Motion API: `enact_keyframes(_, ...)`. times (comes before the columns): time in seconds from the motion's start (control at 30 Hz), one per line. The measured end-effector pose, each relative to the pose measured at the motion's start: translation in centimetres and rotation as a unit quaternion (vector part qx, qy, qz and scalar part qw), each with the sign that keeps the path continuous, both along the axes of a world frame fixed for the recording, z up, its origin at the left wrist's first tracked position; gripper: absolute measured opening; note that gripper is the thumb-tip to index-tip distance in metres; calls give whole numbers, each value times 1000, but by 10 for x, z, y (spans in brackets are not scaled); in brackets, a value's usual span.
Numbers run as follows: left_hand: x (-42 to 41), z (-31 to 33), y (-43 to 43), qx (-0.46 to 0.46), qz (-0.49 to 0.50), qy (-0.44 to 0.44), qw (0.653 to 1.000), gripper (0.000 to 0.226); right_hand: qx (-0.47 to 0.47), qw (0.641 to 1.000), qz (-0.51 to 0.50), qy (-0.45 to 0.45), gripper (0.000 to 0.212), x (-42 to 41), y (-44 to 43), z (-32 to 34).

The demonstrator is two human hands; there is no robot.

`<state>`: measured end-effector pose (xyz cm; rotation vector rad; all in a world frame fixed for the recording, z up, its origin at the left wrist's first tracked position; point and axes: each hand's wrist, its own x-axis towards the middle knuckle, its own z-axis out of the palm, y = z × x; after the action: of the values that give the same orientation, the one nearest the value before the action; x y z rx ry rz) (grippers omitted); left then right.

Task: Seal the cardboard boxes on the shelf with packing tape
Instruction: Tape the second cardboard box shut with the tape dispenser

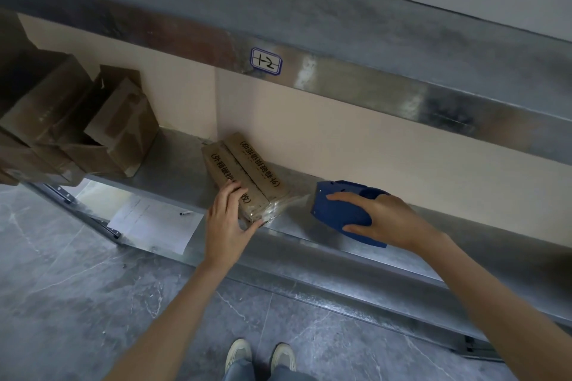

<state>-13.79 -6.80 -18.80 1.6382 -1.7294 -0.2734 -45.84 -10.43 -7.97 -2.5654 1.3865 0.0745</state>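
- Box (244, 176): you have one flat cardboard box with black print on top. It lies on the shelf (309, 235) at mid-scene, its far end close to the wall (340, 139) and its near end by the shelf's front edge.
- Left hand (227, 219): your fingers lie close together, curled over the top of the box's near end. Your thumb stretches along its near lower corner, so you hold the box between them.
- Right hand (383, 219): you grip the blue dispenser (337, 210), right of the box and apart from it. Your forefinger stretches along its top, your thumb lies along its near side, and the other fingers are hidden behind it.
- Tape (292, 199): a clear strip runs from the dispenser's left end to the box's near right corner, where glossy tape wraps the end.
- Open boxes (93, 133): several stand in a cluster at the shelf's far left, flaps up, some with tape on them.
- Label (266, 61): a hand-written tag with a blue border is stuck on the beam above the box.
- Paper (154, 219): one white sheet lies on the floor (77, 303) under the shelf, left of your left hand, with a pen (185, 213) at its far right corner.
- Shoes (238, 353): your pair of pale shoes shows at the near edge.
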Motion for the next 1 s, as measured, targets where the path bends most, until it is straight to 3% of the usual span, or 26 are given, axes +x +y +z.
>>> enact_keyframes(0.43,92,7,-3,60,-96,35,993,76,49,996,68,-28,60,62,7,-2)
enact_keyframes(1.0,91,5,-1,51,-92,47,993,76,-35,997,69,10,60,107,-16,-19)
